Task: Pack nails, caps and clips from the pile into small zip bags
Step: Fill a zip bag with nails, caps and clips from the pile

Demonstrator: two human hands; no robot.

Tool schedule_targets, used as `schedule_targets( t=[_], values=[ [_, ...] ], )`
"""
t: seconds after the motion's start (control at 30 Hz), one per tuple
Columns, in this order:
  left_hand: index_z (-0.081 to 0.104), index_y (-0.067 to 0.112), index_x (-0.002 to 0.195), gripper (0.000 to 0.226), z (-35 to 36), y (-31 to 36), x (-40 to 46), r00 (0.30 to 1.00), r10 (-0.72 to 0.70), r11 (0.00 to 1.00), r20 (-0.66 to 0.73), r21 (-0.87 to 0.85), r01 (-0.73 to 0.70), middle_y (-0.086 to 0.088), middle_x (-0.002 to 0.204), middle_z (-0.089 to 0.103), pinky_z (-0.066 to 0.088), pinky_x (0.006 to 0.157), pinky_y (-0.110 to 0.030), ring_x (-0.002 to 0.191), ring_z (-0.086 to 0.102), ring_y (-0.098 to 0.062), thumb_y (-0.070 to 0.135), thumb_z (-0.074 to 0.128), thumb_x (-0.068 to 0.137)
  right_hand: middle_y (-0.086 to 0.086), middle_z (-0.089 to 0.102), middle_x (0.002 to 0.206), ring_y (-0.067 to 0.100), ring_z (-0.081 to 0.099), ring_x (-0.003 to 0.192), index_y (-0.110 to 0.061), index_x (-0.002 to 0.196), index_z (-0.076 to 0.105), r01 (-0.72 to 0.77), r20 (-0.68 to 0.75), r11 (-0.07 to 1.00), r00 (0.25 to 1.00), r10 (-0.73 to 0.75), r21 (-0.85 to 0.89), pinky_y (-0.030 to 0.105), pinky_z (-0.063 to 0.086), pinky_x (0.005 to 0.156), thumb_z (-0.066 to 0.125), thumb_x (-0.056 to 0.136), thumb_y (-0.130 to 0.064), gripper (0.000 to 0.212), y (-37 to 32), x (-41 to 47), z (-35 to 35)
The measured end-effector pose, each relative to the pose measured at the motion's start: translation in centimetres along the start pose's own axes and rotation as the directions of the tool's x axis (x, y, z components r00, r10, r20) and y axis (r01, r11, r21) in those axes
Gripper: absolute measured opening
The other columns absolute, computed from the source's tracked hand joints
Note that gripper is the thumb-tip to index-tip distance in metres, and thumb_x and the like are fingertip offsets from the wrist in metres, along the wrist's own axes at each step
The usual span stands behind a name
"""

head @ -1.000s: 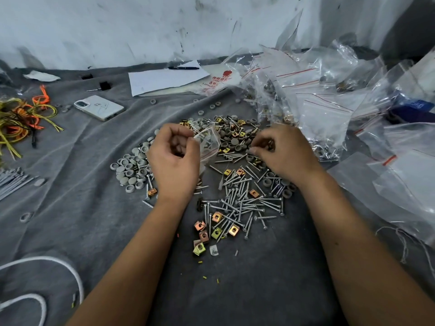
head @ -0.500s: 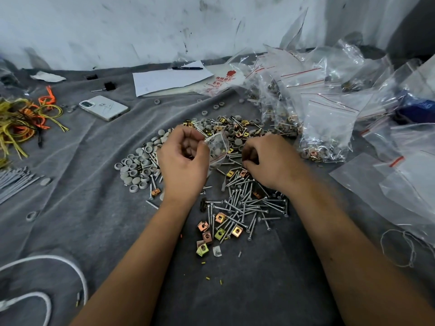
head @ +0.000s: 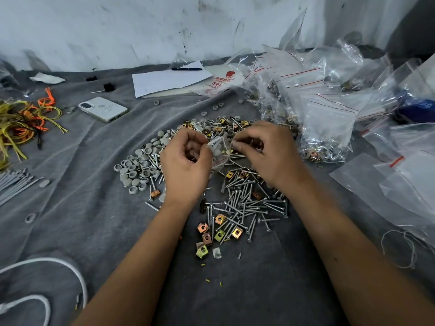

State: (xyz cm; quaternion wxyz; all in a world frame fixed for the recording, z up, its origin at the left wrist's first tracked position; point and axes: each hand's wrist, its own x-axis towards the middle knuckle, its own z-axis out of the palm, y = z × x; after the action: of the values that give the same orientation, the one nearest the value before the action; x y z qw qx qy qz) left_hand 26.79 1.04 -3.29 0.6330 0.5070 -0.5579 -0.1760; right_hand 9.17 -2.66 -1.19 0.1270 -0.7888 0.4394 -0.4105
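Note:
A small clear zip bag (head: 220,152) with grey caps inside hangs between my hands over the pile. My left hand (head: 186,164) grips its left edge with curled fingers. My right hand (head: 266,154) pinches at the bag's mouth with thumb and forefinger; whatever small piece it holds is hidden. Below lie silver nails (head: 244,208), gold and copper clips (head: 220,231) and, to the left, grey caps (head: 138,168) on the grey cloth (head: 70,184).
Filled and empty zip bags (head: 324,118) heap up at the right. A white phone (head: 103,109), paper sheet (head: 169,80) with a pen, yellow and orange ties (head: 21,123), grey nails (head: 14,182) and a white cable (head: 47,278) lie at the left.
My right hand has come up from the nail pile to the mouth of the bag. My left hand has kept its hold on the bag.

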Motion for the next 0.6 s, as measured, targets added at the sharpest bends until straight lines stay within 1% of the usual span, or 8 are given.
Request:
schedule_targets(
  t=[0.07, 0.2, 0.23, 0.33, 0.37, 0.43, 0.5, 0.6],
  values=[
    [0.064, 0.004, 0.088, 0.01, -0.1, 0.0, 0.0, 1.0, 0.014, 1.0, 0.01, 0.013, -0.014, 0.002, 0.063, 0.053, 0.037, 0.054, -0.019, 0.056, 0.046, -0.006, -0.004, 0.06, 0.084, -0.003, 0.071, 0.094, 0.006, 0.061, 0.083, -0.015, 0.103, 0.08, 0.08, 0.003, 0.996, 0.997, -0.081, 0.049, 0.015, 0.045, 0.077, 0.08, 0.087, -0.022, 0.018, -0.5, 0.0, 0.1],
    [0.064, 0.007, 0.088, 0.011, -0.1, 0.2, 0.1, 0.999, 0.028, 0.999, 0.036, 0.031, -0.029, 0.004, 0.065, 0.058, 0.039, 0.054, -0.02, 0.056, 0.05, -0.006, -0.004, 0.062, 0.086, 0.004, 0.069, 0.093, 0.017, 0.064, 0.084, -0.012, 0.105, 0.08, 0.154, 0.071, 0.988, 0.985, -0.156, 0.033, 0.033, 0.053, 0.075, 0.08, 0.087, -0.019, 0.02, -0.9, -0.3, 0.9],
    [0.064, 0.007, 0.088, 0.011, -0.1, 0.3, 0.1, 0.998, 0.034, 0.999, 0.045, 0.029, -0.036, 0.005, 0.066, 0.058, 0.04, 0.054, -0.02, 0.056, 0.051, -0.006, -0.003, 0.062, 0.086, 0.003, 0.069, 0.094, 0.016, 0.064, 0.085, -0.012, 0.107, 0.08, 0.144, 0.061, 0.988, 0.987, -0.147, 0.052, 0.031, 0.053, 0.077, 0.081, 0.086, -0.019, 0.021, -0.8, -0.3, 0.9],
    [0.064, 0.005, 0.089, 0.01, -0.3, 0.8, 0.1, 0.997, 0.021, 1.0, 0.072, -0.013, -0.02, 0.003, 0.067, 0.058, 0.039, 0.053, -0.021, 0.055, 0.049, -0.007, -0.004, 0.061, 0.087, -0.005, 0.068, 0.098, 0.001, 0.061, 0.086, -0.013, 0.114, 0.076, 0.086, -0.017, 0.991, 0.996, -0.085, 0.099, 0.013, 0.047, 0.079, 0.078, 0.089, -0.018, 0.025, -0.6, -0.1, 0.5],
    [0.064, 0.004, 0.09, 0.01, -0.4, 1.0, 0.2, 0.996, -0.014, 0.998, 0.09, -0.059, 0.02, 0.001, 0.066, 0.057, 0.038, 0.051, -0.022, 0.054, 0.048, -0.008, -0.005, 0.06, 0.087, -0.007, 0.067, 0.099, -0.002, 0.06, 0.086, -0.014, 0.118, 0.074, 0.048, -0.047, 0.991, 0.998, -0.043, 0.122, 0.011, 0.047, 0.078, 0.075, 0.092, -0.018, 0.026, -0.6, -0.1, 0.4],
    [0.063, 0.007, 0.089, 0.014, -0.9, 1.3, 0.6, 0.978, -0.117, 0.967, 0.171, -0.206, 0.152, -0.002, 0.063, 0.055, 0.035, 0.046, -0.023, 0.05, 0.045, -0.011, -0.007, 0.06, 0.089, -0.006, 0.067, 0.101, 0.004, 0.062, 0.086, -0.015, 0.124, 0.067, -0.055, -0.065, 0.971, 0.995, 0.072, 0.234, 0.019, 0.052, 0.076, 0.069, 0.097, -0.017, 0.028, -0.6, -0.2, 0.3],
    [0.062, 0.012, 0.088, 0.013, -1.4, 1.8, 1.1, 0.933, -0.2, 0.867, 0.3, -0.389, 0.311, -0.005, 0.067, 0.055, 0.033, 0.043, -0.026, 0.051, 0.048, -0.019, -0.001, 0.06, 0.088, -0.008, 0.068, 0.11, 0.006, 0.064, 0.099, -0.02, 0.13, 0.062, -0.158, 0.076, 0.904, 0.987, 0.139, 0.397, 0.03, 0.057, 0.083, 0.064, 0.099, -0.024, 0.031, -0.7, -0.3, 0.2],
    [0.058, 0.01, 0.092, 0.008, -2.3, 2.6, 1.7, 0.864, -0.21, 0.562, 0.458, -0.666, 0.49, -0.01, 0.079, 0.059, 0.051, 0.045, -0.027, 0.056, 0.058, -0.02, 0.003, 0.054, 0.088, -0.006, 0.068, 0.126, 0.013, 0.062, 0.12, -0.019, 0.136, 0.061, -0.303, 0.402, 0.682, 0.916, 0.014, 0.666, 0.039, 0.052, 0.1, 0.048, 0.1, -0.048, 0.047, -1.1, -0.4, 0.3]
  ],
)
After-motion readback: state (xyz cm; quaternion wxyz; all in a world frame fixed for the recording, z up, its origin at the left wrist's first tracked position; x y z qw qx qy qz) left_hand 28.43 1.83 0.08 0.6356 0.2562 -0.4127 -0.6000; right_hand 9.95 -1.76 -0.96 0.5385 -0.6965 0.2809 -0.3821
